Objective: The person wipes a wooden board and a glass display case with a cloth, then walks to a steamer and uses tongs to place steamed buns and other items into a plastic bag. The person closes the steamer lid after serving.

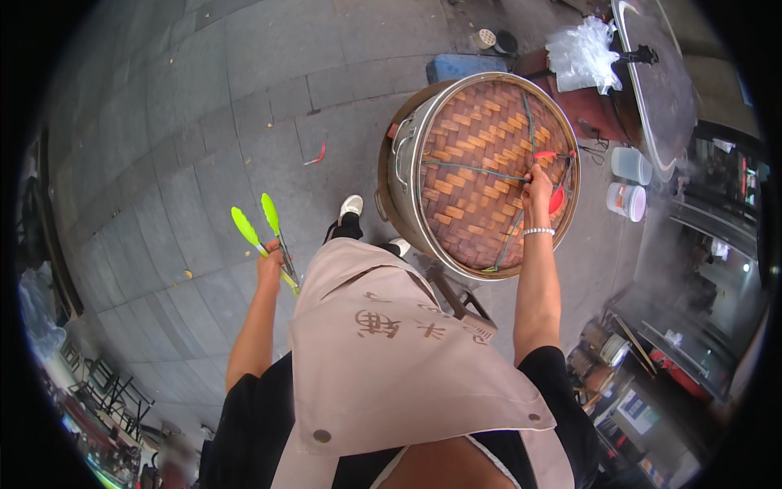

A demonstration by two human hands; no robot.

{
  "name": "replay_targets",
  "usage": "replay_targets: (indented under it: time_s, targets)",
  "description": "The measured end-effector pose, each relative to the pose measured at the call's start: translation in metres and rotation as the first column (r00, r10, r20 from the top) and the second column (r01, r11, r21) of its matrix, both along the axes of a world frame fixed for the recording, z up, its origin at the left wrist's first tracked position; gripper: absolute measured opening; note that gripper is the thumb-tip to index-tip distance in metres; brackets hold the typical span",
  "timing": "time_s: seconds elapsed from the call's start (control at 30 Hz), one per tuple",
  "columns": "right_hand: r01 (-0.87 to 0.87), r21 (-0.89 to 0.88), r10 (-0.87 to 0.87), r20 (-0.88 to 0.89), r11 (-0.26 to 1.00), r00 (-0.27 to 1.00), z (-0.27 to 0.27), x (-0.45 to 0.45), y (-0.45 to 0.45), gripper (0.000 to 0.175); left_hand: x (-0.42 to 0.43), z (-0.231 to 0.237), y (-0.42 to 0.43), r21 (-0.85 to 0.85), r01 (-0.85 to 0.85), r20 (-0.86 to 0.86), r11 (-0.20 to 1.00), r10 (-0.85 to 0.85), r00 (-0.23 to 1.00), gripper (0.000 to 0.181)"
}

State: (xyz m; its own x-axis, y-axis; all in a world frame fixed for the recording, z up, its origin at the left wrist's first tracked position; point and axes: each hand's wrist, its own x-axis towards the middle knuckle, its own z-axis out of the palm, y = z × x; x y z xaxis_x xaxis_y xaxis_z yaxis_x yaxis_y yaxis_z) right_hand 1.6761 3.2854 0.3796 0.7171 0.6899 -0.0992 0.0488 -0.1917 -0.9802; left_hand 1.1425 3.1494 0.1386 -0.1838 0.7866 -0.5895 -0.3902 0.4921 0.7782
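In my left hand [273,261] is a pair of metal kitchen tongs [285,260] with lime-green tips, its jaws spread apart and nothing between them. My right hand [537,188] is closed around the meeting cords on a round woven bamboo lid [473,202]. Thin green cords [473,167] run across this lid towards the hand. Red pieces [556,200] show beside my fingers; what they belong to is partly hidden. The lid lies within the rim of a large metal steamer pot [407,159], which has side handles.
Behind the pot are a blue box [467,66] and a bundle of clear plastic bags [583,55] by a big round metal lid or pan [657,79]. Two plastic buckets [630,165] stand to the right. A brown stool [458,299] sits near my legs. Steam drifts at right.
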Motion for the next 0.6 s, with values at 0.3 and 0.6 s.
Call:
replay_targets:
  time_s: [0.3,0.6]
  targets:
    - [0.008,-0.009,-0.009,-0.17,1.0,0.985,0.013,-0.008,-0.001,0.018,0.015,0.004,0.021,0.035,0.045,-0.011,0.998,-0.045,0.999,0.041]
    - [-0.099,0.014,0.1,-0.116,0.995,0.988,-0.004,-0.004,-0.003,0.018,0.037,0.012,0.027,0.022,0.109,0.004,0.994,-0.109,0.994,0.038]
